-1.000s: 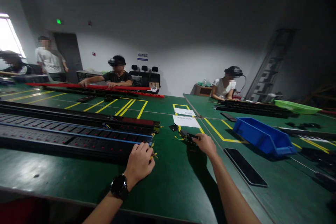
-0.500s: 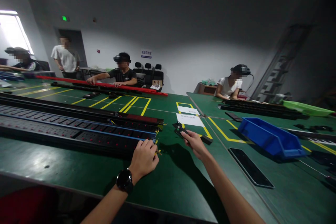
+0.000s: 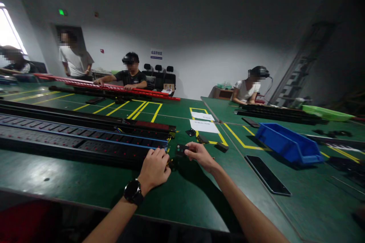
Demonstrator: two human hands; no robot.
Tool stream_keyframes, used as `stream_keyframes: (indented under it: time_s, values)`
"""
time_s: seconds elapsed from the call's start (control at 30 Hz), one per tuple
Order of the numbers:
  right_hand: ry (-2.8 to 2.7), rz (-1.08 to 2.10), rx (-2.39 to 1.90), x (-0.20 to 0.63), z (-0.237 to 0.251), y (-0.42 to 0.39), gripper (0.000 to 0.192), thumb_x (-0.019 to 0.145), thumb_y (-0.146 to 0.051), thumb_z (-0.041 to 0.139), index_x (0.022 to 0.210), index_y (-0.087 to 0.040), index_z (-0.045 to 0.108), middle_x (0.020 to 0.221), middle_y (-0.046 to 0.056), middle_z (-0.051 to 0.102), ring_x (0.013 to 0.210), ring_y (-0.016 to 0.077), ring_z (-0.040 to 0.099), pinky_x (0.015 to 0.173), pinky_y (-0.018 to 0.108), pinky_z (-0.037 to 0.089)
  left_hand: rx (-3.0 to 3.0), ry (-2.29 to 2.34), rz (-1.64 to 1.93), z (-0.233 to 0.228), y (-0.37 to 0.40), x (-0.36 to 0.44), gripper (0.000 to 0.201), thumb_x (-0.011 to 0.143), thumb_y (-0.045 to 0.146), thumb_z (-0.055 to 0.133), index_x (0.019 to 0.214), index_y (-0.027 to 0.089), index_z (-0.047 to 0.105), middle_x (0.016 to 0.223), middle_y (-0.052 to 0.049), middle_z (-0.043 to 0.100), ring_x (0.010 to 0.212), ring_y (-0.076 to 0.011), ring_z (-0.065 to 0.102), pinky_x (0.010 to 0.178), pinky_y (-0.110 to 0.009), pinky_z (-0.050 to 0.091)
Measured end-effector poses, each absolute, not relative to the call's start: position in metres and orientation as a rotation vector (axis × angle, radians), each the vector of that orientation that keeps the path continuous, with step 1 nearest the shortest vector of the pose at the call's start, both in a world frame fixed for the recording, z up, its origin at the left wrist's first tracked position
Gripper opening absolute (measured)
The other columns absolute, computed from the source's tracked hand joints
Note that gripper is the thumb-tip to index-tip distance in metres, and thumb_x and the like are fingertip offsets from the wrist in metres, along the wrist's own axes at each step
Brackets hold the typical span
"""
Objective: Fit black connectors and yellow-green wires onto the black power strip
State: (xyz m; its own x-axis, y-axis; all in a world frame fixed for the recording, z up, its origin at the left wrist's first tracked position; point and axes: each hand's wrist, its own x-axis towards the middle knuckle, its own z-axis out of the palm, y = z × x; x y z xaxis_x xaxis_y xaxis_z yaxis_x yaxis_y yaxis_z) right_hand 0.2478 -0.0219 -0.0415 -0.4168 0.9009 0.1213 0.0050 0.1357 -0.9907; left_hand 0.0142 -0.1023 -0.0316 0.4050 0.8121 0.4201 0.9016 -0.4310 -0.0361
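Small black module (image 3: 181,149) at frame centre, just off the end of the long black power strip (image 3: 85,142) — pinched in right hand (image 3: 199,154) fingertips. Left hand (image 3: 155,168) curled shut at strip end on yellow wires (image 3: 168,162). Blue bin (image 3: 288,146) right — green table (image 3: 188,193).
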Motion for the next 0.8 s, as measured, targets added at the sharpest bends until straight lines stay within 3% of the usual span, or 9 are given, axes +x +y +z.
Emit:
stream_keyframes:
  time_s: [0.23,0.43,0.67,0.8]
  values:
    - [-1.865,1.402,-0.743,0.244,-0.050,-0.023,0.046,0.073,-0.056,0.086,0.088,-0.016,0.069,0.077,0.000,0.066,0.069,0.0135,0.057,0.067,0.026,0.043,-2.490,-1.445,-0.530,-0.028,-0.104,0.011,0.034,0.101,0.036,0.042,0.092,0.018,0.070,0.099,-0.011,0.068,0.093,-0.0265,0.057,0.085,-0.044,0.037]
    - [-1.974,1.386,-0.735,0.237,-0.056,-0.026,0.047,0.075,-0.058,0.083,0.090,-0.016,0.071,0.080,0.002,0.068,0.073,0.0156,0.059,0.069,0.027,0.044,-2.495,-1.434,-0.551,-0.031,-0.103,0.010,0.047,0.102,0.052,0.039,0.095,0.017,0.070,0.100,-0.011,0.067,0.094,-0.0275,0.056,0.084,-0.045,0.037]
    - [-1.999,1.295,-0.741,0.232,-0.064,-0.026,0.042,0.079,-0.054,0.081,0.093,-0.016,0.073,0.082,0.003,0.071,0.074,0.0163,0.061,0.070,0.027,0.045,-2.458,-1.441,-0.575,-0.032,-0.104,0.012,0.035,0.089,0.051,0.061,0.094,0.017,0.070,0.101,-0.011,0.067,0.097,-0.0287,0.056,0.087,-0.045,0.038]
    - [-2.005,1.268,-0.742,0.228,-0.066,-0.028,0.036,0.080,-0.049,0.081,0.092,-0.016,0.073,0.083,0.003,0.072,0.074,0.0166,0.062,0.071,0.028,0.046,-2.455,-1.441,-0.558,-0.034,-0.102,0.012,0.027,0.087,0.043,0.063,0.094,0.018,0.070,0.100,-0.011,0.066,0.097,-0.0285,0.056,0.087,-0.045,0.038]
